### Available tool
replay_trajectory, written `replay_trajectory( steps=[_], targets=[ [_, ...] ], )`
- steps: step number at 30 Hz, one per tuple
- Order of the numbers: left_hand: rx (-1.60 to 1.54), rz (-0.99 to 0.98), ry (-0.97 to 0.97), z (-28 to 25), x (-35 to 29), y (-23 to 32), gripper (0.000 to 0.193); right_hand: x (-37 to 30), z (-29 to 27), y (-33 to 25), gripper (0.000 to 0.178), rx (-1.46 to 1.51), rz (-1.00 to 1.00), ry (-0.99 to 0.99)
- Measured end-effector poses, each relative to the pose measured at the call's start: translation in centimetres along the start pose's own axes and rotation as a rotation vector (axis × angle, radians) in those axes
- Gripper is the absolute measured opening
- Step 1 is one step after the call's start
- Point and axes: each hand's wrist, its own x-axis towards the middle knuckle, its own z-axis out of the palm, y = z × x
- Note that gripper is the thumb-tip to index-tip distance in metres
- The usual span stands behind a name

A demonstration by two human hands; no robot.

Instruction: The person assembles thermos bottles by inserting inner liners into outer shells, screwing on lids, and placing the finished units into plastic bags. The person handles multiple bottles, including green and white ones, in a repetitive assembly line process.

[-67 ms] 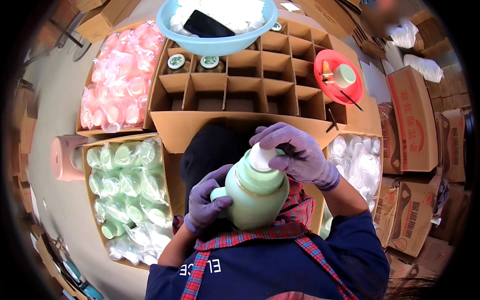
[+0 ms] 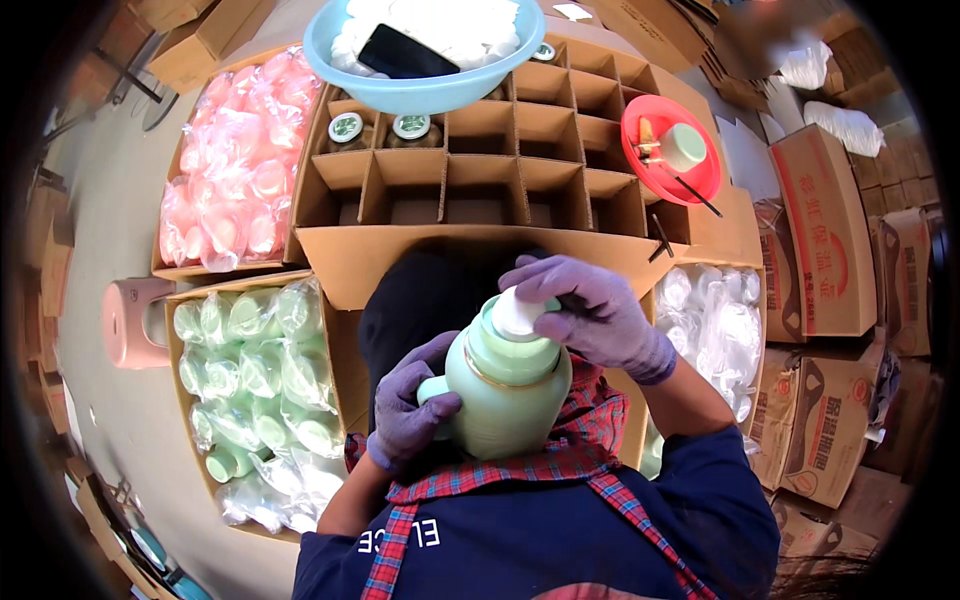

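A mint-green vacuum jug point(image 2: 505, 405) stands tilted in my lap against the plaid apron. My left hand point(image 2: 412, 405), in a purple glove, is wrapped round the jug's side handle. Above the jug's neck, my gloved right hand point(image 2: 590, 315) grips a white stopper point(image 2: 516, 314) between thumb and fingers. The stopper sits in the mouth of the jug; whether it is fully seated I cannot tell.
Ahead is a divided carton point(image 2: 400, 240) with glass liners in some cells. A blue basin point(image 2: 400, 95) of white stoppers carries a black phone point(image 2: 408, 52). A red bowl point(image 2: 632, 150) rests on its right. Boxes of wrapped pink jugs point(image 2: 235, 170) and green jugs point(image 2: 255, 370) stand left.
The view has shifted slightly. Both hands keep their hold on the jug and stopper, with little visible movement.
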Motion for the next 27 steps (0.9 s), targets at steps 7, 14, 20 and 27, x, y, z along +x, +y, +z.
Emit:
replay_trajectory(
  steps=[7, 14, 20, 27],
  targets=[
    [0.158, -0.005, 0.071, 1.6, 0.5, 0.1, 0.041, -0.3, -0.5, 1.5, 0.018, -0.162, 0.144, 0.067],
    [0.311, 0.005, 0.043, 1.1, 0.9, 0.2, 0.045, 0.2, -1.7, 2.5, 0.039, -0.473, -0.055, -0.023],
    [0.178, -0.068, 0.137, 1.3, 1.5, 0.3, 0.045, 2.4, -16.0, 7.0, 0.07, -0.953, 0.093, 0.399],
    [0.212, -0.116, 0.065, 1.2, 2.1, 0.0, 0.028, -1.7, -37.4, 12.5, 0.086, -1.404, 0.438, 0.583]
  ],
)
